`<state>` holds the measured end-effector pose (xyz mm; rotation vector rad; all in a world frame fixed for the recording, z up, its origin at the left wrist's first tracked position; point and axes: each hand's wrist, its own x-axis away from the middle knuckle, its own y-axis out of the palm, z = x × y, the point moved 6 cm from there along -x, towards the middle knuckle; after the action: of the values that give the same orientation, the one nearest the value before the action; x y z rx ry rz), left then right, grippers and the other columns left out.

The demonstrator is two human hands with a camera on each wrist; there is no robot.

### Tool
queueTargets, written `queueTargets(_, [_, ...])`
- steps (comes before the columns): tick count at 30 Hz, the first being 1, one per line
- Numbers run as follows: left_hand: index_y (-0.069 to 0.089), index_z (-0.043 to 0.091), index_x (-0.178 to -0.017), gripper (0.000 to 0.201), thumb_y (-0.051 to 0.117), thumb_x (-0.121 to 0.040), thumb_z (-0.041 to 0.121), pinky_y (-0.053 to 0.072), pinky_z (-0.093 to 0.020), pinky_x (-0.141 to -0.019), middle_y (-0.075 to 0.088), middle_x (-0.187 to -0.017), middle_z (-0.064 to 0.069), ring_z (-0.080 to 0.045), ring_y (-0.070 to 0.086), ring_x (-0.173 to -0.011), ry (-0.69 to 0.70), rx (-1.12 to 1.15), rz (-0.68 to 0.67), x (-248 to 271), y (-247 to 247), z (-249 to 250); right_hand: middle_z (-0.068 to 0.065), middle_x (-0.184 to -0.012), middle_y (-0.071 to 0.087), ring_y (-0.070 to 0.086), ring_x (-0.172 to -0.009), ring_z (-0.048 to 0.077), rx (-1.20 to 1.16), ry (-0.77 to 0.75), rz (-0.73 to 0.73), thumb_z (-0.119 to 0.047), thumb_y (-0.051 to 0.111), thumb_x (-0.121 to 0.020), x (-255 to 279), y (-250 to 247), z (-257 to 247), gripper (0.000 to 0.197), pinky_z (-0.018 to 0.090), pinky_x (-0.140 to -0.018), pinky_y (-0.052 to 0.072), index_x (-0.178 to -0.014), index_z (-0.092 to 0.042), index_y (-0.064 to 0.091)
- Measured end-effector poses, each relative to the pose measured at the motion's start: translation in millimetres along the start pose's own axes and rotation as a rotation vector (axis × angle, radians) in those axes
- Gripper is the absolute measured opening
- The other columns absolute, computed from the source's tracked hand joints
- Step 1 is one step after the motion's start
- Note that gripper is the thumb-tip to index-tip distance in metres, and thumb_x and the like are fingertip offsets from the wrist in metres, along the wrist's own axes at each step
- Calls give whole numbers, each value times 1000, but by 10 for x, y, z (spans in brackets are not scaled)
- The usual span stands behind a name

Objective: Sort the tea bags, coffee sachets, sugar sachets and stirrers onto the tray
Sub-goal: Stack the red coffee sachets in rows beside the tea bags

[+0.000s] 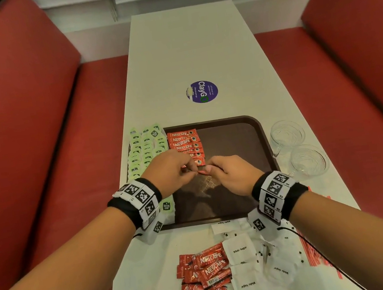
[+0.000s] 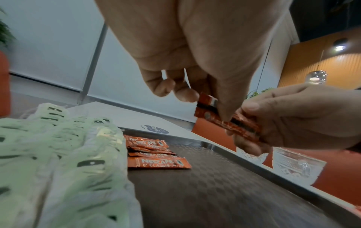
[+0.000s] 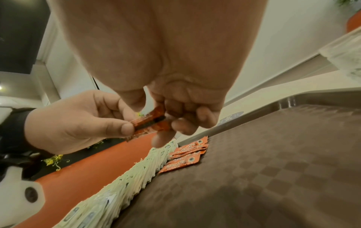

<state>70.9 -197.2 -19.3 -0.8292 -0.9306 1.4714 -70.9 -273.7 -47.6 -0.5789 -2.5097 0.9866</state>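
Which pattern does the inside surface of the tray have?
The tray is dark brown with a fine checkered texture, clearest in the right wrist view.

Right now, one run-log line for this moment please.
step: coffee sachets held by both hands over tray | left hand, right hand pinching | sugar sachets unsorted

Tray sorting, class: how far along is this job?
Done: tea bags and a column of coffee sachets lie on the tray. In hand: the left hand and right hand pinch red sachets. Left: loose coffee sachets, sugar sachets and stirrers.
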Motion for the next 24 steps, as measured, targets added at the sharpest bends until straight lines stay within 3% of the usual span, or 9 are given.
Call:
queueTargets(3, [67,32,-74,11,75,-80,27,48,-34,-76,64,-80,15,-7,52,-81,30,-34,-3,14,23,-1,-3,-93,63,58,-84,15,41,-15,-8,-27,47,-105,-7,19,-20,23,33,-79,49,-112,-17,66])
queueTargets(5, [65,33,-73,13,77,-78,33,46,-35,-80,66,-88,17,-7,51,-86,43,-74,-28,17,45,-4,-4,-99,62,58,-90,14,54,-27,0,-25,52,-103,-17,34,-33,22,31,-84,48,-116,-17,67])
queueTargets(7, [64,34,-78,14,75,-81,44,42,-30,-79,63,-87,18,-7,51,-85,28,-66,-34,16,52,-7,-5,-99,62,58,-91,13,56,-33,6,-24,56,-101,-18,46,-40,19,31,-85,48,-114,-18,68])
queueTargets(10, [69,32,-95,14,71,-86,43,39,-29,-77,57,-81,17,-7,52,-82,-12,-38,-49,-25,53,3,-6,-92,59,56,-86,13,75,-46,8,-24,58,-100,-22,71,-62,14,31,-81,48,-107,-18,68])
queueTargets(14, [73,31,-92,12,67,-89,41,48,-33,-81,65,-80,13,-10,56,-81,-98,-183,-182,-107,183,-96,-8,-95,60,57,-87,12,112,8,11,-28,60,-98,-19,121,-50,18,33,-83,50,-114,-21,65])
queueTargets(16, [72,31,-93,12,66,-90,41,51,-34,-83,68,-88,9,-13,61,-86,-219,-259,-247,-159,254,-219,-8,-96,60,58,-88,14,167,43,-58,-33,64,-95,17,176,0,32,33,-83,51,-123,-21,57])
queueTargets(18, [71,32,-93,12,65,-91,42,52,-35,-86,69,-95,7,-16,63,-92,-306,-319,-329,-198,349,-304,-8,-97,61,58,-88,15,250,75,-203,-40,69,-90,83,258,63,40,32,-80,50,-123,-21,55])
queueTargets(21, [70,35,-90,13,65,-90,47,51,-35,-85,69,-99,6,-18,63,-97,-349,-402,-384,-269,460,-364,-5,-101,68,61,-88,14,351,76,-428,-44,74,-85,193,381,127,40,31,-80,51,-117,-22,64])
queueTargets(24, [72,31,-93,22,62,-91,50,51,-35,-85,69,-96,5,-19,62,-96,-350,-459,-375,-362,487,-378,-3,-103,72,58,-83,11,365,53,-503,-36,74,-87,249,440,128,31,24,-76,44,-115,-20,71])
